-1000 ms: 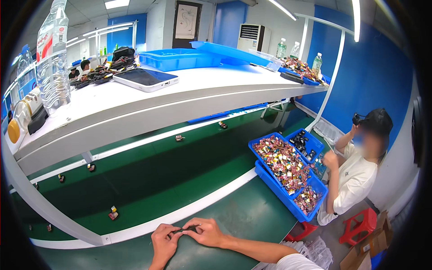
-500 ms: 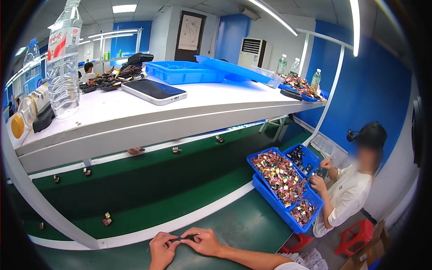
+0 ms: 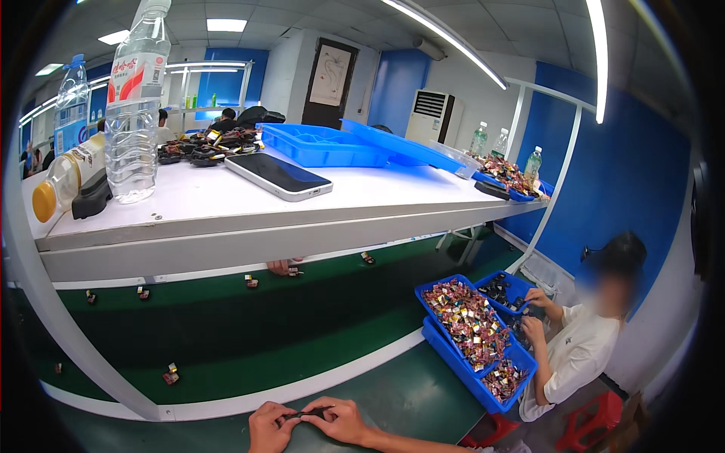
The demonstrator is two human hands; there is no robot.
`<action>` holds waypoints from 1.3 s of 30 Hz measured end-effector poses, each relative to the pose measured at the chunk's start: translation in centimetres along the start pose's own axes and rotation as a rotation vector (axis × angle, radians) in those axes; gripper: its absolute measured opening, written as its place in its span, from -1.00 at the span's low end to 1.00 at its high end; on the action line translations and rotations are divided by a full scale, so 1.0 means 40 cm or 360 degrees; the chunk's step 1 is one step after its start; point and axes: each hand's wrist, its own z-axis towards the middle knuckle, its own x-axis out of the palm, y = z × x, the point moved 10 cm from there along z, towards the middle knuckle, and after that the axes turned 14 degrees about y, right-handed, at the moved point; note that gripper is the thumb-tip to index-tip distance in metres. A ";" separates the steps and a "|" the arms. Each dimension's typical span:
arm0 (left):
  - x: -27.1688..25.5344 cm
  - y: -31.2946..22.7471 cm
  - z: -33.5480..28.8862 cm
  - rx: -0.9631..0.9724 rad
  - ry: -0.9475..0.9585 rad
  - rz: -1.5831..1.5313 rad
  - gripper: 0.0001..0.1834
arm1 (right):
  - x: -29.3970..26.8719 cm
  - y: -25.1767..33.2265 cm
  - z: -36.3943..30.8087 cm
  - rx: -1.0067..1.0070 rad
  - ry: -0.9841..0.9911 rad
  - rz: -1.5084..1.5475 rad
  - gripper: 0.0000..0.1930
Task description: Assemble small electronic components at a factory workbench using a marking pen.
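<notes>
A narrow dark piece (image 3: pixel 306 414) is held near six o'clock of the view, over the green surface (image 3: pixel 411 396). Its left end is pinched by the left hand (image 3: pixel 270 427), its right end by the right hand (image 3: pixel 338 420); each grip is clamped on it, thumb against fingers. Whether the surface is touched by the piece cannot be told.

At two o'clock from the hands, small wired parts (image 3: pixel 468 321) are heaped in a blue tray (image 3: pixel 427 296). At eleven o'clock, a red-and-white label (image 3: pixel 137 77) with printed characters is worn by an upright clear bottle (image 3: pixel 134 155). Beside it, dark lettering on a pale label (image 3: pixel 89 157) is carried by a yellow-capped bottle (image 3: pixel 66 181) lying down. At twelve o'clock, a phone (image 3: pixel 279 177) is laid on the white shelf (image 3: pixel 362 198). A small dark mark is borne by the shirt (image 3: pixel 578 351) of a co-worker towards three o'clock.
</notes>
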 end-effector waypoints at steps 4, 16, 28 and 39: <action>0.000 -0.002 0.000 0.0030 -0.0005 0.0037 -0.86 | 0.008 -0.023 -0.009 -0.0031 -0.0072 -0.0031 -0.83; -0.001 0.005 -0.008 -0.0007 -0.0014 0.0007 -0.86 | 0.004 -0.019 -0.013 -0.0033 -0.0120 -0.0062 -0.81; 0.001 0.005 -0.009 -0.0063 0.0009 0.0025 -0.84 | 0.005 -0.006 -0.011 -0.0040 -0.0095 -0.0014 -0.83; 0.002 0.003 -0.004 0.0001 0.0031 0.0031 -0.84 | 0.006 -0.010 -0.004 -0.0020 -0.0063 0.0018 -0.84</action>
